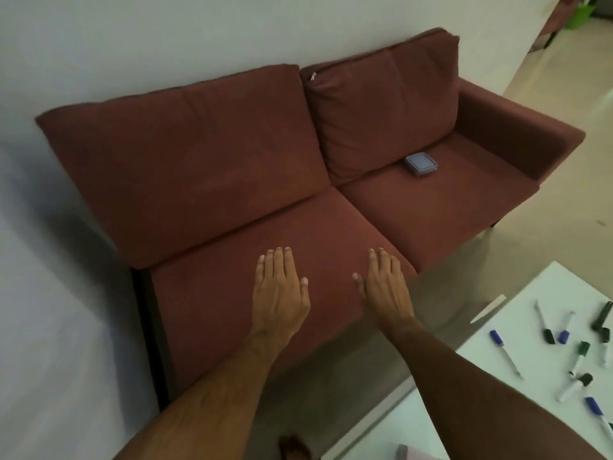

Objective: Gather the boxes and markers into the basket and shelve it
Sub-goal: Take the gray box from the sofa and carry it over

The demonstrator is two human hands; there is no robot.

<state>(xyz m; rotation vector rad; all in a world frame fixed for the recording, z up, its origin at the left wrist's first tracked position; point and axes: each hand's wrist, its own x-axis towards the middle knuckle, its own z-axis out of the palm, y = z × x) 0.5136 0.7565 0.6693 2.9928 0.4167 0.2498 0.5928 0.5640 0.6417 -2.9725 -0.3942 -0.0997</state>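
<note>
My left hand (280,287) and my right hand (386,287) are stretched out side by side, palms down, fingers straight, above the left seat cushion of a dark red sofa (232,154). Neither holds anything. A small blue-grey box (420,164) lies on the right seat cushion, well beyond my right hand. Several markers with blue and dark green caps (564,346) lie scattered on a white table (497,376) at the lower right. No basket is in view.
The sofa stands against a pale wall (132,44). A flat pale stick (489,308) rests at the table's far edge. Tiled floor (547,234) runs between sofa and table. Something green (580,13) sits at the top right.
</note>
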